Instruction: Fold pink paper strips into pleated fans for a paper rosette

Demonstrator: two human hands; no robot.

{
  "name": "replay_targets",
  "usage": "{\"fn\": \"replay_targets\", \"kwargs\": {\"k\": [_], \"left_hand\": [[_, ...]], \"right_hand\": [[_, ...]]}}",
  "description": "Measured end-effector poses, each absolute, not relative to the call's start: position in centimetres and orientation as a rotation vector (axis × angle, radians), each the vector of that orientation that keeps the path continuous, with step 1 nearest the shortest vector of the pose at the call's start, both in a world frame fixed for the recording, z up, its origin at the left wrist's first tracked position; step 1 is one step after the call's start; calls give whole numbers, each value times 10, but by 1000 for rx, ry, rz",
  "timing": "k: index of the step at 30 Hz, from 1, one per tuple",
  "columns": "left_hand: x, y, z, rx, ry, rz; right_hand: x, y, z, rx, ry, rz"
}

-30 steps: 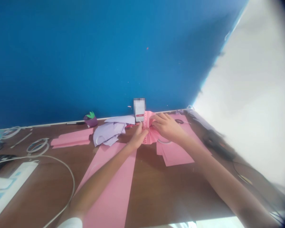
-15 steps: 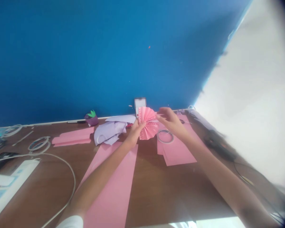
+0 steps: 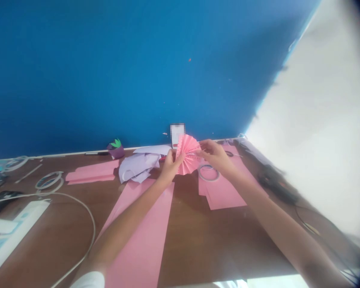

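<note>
A pleated pink paper fan (image 3: pixel 188 163), spread nearly into a round with a notched straight edge, is held up above the brown table. My left hand (image 3: pixel 169 167) grips it from the left, thumb over the folds near its middle. At the fan's right side, my right hand (image 3: pixel 215 155) has its thumb and fingers closed on the paper edge, where a gap runs between the pleats. Beneath my right hand, a ring-shaped roll of tape (image 3: pixel 209 173) lies on pink sheets (image 3: pixel 225 197). Crumpled lilac paper (image 3: pixel 139 166) is just left of my left hand.
A long pink sheet (image 3: pixel 145 236) lies under my left forearm. Folded pink paper (image 3: pixel 91 173), a purple pot with green paper leaves (image 3: pixel 116 150) and white rings (image 3: pixel 49 181) are at left. A white cable (image 3: pixel 91 216) loops beside a power strip (image 3: pixel 18 236). A phone-like screen (image 3: pixel 177 131) leans on the blue wall.
My right hand has moved slightly down and left, its fingers now against the fan's right edge. The fan has turned and shifted slightly right; my left hand keeps its hold.
</note>
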State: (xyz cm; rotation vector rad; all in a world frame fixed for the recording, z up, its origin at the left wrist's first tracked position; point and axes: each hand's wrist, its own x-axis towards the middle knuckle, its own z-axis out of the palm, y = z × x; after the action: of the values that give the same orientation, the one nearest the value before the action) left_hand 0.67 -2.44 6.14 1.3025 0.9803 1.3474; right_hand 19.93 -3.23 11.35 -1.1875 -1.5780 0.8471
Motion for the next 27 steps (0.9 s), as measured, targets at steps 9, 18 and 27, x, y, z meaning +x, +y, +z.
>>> {"fn": "replay_targets", "kwargs": {"k": [9,18,27], "left_hand": [[11,-27,68,1188,850,1373],[6,-29,66,1287,935,1389],[3,-21,61,1339,1038,1463]], "right_hand": [[191,-35,104,-1194,-1741,564],[190,-36,105,-1213,-1728,587],[190,-35,106,-971,-1432,1116]]}}
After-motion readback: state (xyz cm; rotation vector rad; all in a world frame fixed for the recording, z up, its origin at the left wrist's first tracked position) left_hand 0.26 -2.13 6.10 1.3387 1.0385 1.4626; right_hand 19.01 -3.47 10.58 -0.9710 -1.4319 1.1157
